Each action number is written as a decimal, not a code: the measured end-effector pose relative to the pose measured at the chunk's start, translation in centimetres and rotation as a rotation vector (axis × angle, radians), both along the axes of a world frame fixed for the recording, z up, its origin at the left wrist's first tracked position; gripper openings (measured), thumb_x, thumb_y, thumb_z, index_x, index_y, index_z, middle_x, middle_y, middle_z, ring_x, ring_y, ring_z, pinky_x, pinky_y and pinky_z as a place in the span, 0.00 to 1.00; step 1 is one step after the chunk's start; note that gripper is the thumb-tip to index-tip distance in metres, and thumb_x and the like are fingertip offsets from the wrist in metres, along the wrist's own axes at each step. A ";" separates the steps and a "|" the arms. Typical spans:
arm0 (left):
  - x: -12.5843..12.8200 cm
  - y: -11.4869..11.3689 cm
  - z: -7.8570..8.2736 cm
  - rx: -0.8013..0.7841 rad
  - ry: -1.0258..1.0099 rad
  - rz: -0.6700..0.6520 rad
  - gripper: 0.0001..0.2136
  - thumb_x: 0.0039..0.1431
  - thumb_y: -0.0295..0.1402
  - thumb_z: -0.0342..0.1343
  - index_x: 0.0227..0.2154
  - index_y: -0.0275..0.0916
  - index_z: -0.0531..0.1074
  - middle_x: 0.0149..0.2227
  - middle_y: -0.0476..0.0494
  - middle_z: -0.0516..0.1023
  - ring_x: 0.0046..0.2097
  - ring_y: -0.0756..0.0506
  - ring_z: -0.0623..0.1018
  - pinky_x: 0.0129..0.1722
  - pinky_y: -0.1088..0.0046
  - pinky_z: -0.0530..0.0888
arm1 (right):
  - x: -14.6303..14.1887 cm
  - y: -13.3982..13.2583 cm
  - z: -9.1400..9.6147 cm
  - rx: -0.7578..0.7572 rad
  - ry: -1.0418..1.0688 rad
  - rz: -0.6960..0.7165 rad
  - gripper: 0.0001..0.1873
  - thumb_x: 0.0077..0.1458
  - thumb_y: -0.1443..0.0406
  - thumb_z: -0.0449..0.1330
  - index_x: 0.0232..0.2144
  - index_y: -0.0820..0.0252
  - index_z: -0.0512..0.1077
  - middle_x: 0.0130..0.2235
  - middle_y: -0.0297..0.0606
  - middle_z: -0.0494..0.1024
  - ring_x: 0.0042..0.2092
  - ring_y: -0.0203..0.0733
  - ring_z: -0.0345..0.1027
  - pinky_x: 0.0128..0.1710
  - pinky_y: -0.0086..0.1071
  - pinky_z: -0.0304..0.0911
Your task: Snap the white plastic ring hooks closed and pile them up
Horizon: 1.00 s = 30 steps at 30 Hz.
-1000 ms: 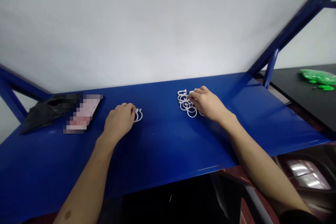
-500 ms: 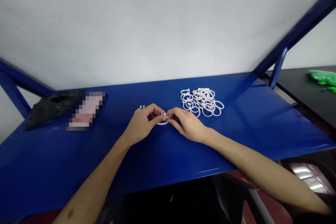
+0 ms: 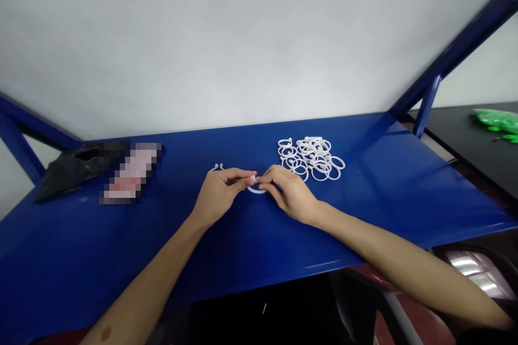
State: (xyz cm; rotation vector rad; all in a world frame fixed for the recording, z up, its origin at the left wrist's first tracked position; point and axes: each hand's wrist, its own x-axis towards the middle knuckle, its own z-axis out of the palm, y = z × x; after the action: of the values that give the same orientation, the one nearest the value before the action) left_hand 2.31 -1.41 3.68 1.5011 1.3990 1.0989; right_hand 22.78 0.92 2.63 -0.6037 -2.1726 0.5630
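A white plastic curtain ring [image 3: 256, 191] is held between both hands at the middle of the table. My left hand [image 3: 215, 195] pinches one knobbed end of it between thumb and forefinger. From the other side, my right hand [image 3: 293, 193] pinches the ring close to the left fingertips, and its fingers hide part of it. Just behind my left hand, a second ring with two small knobs [image 3: 218, 166] lies partly covered. Beyond my right hand is a loose pile of white rings [image 3: 320, 159], several with knobbed ends, overlapping one another.
The blue table [image 3: 251, 248] backs onto a pale wall [image 3: 251, 43]. A black bag [image 3: 76, 164] and a blurred-out pinkish item [image 3: 131, 172] lie at the left. Blue frame bars [image 3: 427, 105] rise at the sides. Green packaging [image 3: 496, 121] rests on a dark surface to the right.
My left fingers have straightened and pressed closer together on the ring. The visible arc of the ring has shifted slightly right. The pile stays as it was.
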 end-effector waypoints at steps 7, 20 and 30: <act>0.2 -0.5 -0.3 0.065 0.105 -0.026 0.08 0.55 0.42 0.65 0.32 0.45 0.83 0.37 0.47 0.85 0.40 0.43 0.83 0.46 0.66 0.78 | 0.4 -0.3 -0.2 0.088 -0.140 -0.023 0.12 0.71 0.67 0.48 0.38 0.61 0.70 0.38 0.44 0.76 0.40 0.42 0.69 0.40 0.36 0.70; -3.6 1.3 1.3 0.216 0.972 0.165 0.18 0.69 0.37 0.45 0.53 0.37 0.75 0.51 0.36 0.79 0.54 0.33 0.75 0.54 0.48 0.72 | 5.3 3.8 3.9 0.208 -0.543 -0.430 0.13 0.68 0.65 0.53 0.39 0.63 0.77 0.39 0.47 0.77 0.42 0.49 0.68 0.38 0.40 0.65; -5.3 1.5 0.9 -0.094 1.245 0.070 0.18 0.64 0.33 0.46 0.52 0.36 0.74 0.52 0.34 0.75 0.52 0.33 0.76 0.48 0.55 0.75 | 8.9 5.6 4.3 0.007 -0.680 -0.465 0.05 0.59 0.68 0.60 0.33 0.57 0.76 0.36 0.38 0.81 0.41 0.47 0.69 0.41 0.39 0.63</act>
State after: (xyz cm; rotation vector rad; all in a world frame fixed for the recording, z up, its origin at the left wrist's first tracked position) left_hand -2.96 0.12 4.55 2.1755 2.2352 -0.0145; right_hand 31.70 6.55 6.89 -1.4058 -2.5084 0.0930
